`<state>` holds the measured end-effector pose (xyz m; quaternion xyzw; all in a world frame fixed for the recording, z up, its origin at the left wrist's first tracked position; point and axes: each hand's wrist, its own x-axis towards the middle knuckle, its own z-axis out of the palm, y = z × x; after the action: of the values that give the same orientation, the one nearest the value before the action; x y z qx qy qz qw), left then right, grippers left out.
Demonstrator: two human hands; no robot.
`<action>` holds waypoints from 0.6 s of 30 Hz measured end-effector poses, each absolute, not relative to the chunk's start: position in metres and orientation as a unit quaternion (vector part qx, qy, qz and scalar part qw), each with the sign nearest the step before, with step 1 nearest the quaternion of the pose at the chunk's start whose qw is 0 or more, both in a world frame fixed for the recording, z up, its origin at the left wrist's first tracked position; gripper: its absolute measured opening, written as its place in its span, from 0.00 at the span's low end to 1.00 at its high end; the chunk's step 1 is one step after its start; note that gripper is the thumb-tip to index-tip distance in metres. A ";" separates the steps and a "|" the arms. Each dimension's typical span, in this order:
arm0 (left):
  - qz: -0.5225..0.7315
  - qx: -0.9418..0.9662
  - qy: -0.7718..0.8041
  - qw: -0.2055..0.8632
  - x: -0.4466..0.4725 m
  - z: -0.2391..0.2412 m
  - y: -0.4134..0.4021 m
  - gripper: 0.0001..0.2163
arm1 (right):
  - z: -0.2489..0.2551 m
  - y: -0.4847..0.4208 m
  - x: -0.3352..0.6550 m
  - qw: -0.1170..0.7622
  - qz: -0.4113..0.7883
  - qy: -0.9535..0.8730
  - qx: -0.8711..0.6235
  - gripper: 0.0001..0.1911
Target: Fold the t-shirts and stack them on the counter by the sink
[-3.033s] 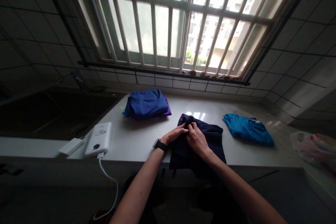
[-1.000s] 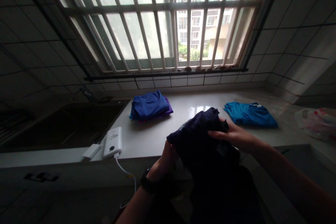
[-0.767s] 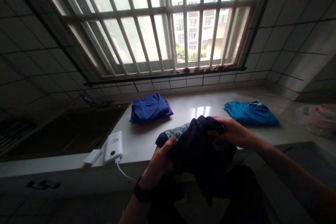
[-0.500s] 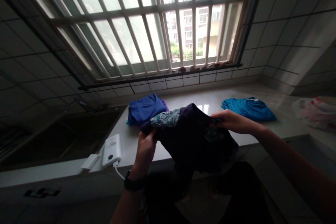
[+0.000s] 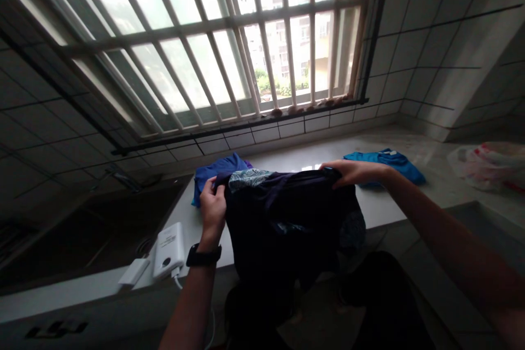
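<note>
A dark garment [image 5: 287,219] with a pale blue swirl-patterned panel [image 5: 250,179] hangs between my hands at the counter's front edge. My left hand [image 5: 213,205] pinches its upper left corner. At the upper right edge, my right hand [image 5: 348,171] grips the same cloth, fingers partly hidden by it. The lower part drops below the counter and is too dark to make out. Behind my left hand lies a folded blue cloth [image 5: 221,167] with some purple at its side. Past my right hand rests a folded bright blue garment [image 5: 397,165].
A white power bank [image 5: 169,251] with a plugged-in cable and a small white block [image 5: 134,272] lie near the sink [image 5: 102,229] on the left. A plastic bag [image 5: 488,167] sits far right. A barred window [image 5: 246,22] rises behind the counter [image 5: 381,210].
My left hand has moved up and left, and the garment's top edge is now stretched wider and nearly level. My right hand has shifted slightly up. The view has tilted a little.
</note>
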<state>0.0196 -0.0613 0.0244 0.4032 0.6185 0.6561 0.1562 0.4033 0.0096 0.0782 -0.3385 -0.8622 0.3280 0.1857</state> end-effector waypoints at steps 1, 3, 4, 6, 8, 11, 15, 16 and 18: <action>0.623 0.430 0.646 0.100 0.015 0.028 -0.054 0.09 | 0.078 0.019 0.401 0.204 0.291 -0.864 -0.357 0.12; 0.556 0.462 0.691 0.004 0.009 0.031 -0.041 0.11 | 0.073 0.036 0.391 0.287 0.171 -0.841 -0.426 0.13; 0.526 0.469 0.708 -0.031 0.008 0.029 -0.035 0.13 | 0.067 0.044 0.384 0.334 0.105 -0.813 -0.465 0.16; 0.466 0.492 0.732 -0.074 0.009 0.021 -0.029 0.18 | 0.049 0.053 0.373 0.395 0.018 -0.759 -0.517 0.22; 0.408 0.549 0.723 -0.101 0.012 0.005 -0.028 0.24 | 0.023 0.056 0.365 0.403 0.015 -0.752 -0.522 0.28; 0.315 0.691 0.643 -0.102 0.022 -0.023 -0.032 0.28 | -0.022 0.047 0.361 0.345 0.079 -0.798 -0.487 0.31; 0.179 0.794 0.581 -0.025 0.039 -0.052 -0.034 0.23 | -0.067 0.027 0.358 0.190 0.114 -0.829 -0.514 0.26; 0.149 0.793 0.590 -0.017 0.043 -0.056 -0.034 0.23 | -0.072 0.023 0.358 0.168 0.100 -0.827 -0.528 0.25; 0.094 0.778 0.621 -0.013 0.049 -0.059 -0.032 0.22 | -0.074 0.018 0.358 0.143 0.062 -0.819 -0.552 0.24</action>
<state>0.0492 -0.0321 -0.0592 0.7777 0.6215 0.0939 -0.0130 0.3583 0.0181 -0.0736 -0.5519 -0.8192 0.0618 0.1428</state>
